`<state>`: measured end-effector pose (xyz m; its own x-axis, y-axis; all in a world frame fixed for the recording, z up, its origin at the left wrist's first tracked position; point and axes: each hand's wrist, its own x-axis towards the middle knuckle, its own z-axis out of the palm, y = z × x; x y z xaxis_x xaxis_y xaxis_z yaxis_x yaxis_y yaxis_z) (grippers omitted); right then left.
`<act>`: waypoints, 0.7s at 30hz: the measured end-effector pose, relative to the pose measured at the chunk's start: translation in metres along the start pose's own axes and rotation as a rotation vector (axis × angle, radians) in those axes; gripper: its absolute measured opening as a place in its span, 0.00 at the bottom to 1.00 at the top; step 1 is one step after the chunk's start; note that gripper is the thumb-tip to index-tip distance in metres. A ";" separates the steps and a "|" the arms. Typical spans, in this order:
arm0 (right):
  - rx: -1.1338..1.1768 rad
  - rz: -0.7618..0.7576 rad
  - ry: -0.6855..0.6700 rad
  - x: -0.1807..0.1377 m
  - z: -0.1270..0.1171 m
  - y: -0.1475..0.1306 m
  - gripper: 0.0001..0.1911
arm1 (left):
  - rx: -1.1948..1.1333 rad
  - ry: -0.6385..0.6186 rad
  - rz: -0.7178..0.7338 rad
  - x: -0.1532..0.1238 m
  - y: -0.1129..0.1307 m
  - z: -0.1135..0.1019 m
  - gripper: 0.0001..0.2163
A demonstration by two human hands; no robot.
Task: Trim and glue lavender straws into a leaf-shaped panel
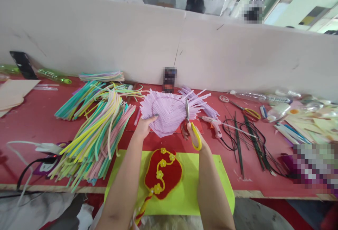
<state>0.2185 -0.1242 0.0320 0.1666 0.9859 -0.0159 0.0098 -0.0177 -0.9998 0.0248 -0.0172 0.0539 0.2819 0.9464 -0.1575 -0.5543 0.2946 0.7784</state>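
A heart-shaped piece made of lilac strips [166,112] sits in the middle of the red table, its strips laid in a slanting pattern with loose ends sticking out at the upper right. My left hand [144,126] grips its lower left edge, thumb on top. In my right hand [192,134] are scissors [187,112] with a yellow handle, blades pointing up against the right side of the heart. Whether a strip lies between the blades I cannot make out. More lilac strips [211,108] lie just behind on the right.
Bundles of coloured strips [92,135] cover the table on the left. To the right lie a pink glue gun [215,124] with its black cord, a second pair of scissors [250,113] and plastic bottles [250,96]. A red flowered pouch [163,173] rests over the yellow-green sheet [190,187] nearest me.
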 end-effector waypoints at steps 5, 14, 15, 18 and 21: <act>0.006 0.012 0.015 0.000 -0.001 0.000 0.28 | -0.003 0.004 0.000 0.001 -0.001 -0.002 0.22; -0.005 0.026 0.030 0.000 -0.002 0.000 0.28 | -0.018 0.019 -0.019 0.002 -0.001 -0.002 0.22; -0.011 0.034 0.041 0.000 -0.002 0.001 0.28 | -0.016 0.014 -0.017 0.002 -0.001 -0.003 0.22; -0.020 0.058 0.068 -0.001 -0.002 0.001 0.28 | -0.016 0.007 -0.003 0.003 -0.001 -0.004 0.21; -0.027 0.070 0.081 -0.001 -0.002 0.000 0.28 | -0.010 0.005 0.004 0.003 -0.001 -0.005 0.22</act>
<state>0.2198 -0.1256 0.0324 0.2466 0.9655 -0.0833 0.0221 -0.0916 -0.9956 0.0223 -0.0136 0.0490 0.2758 0.9483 -0.1569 -0.5631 0.2917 0.7732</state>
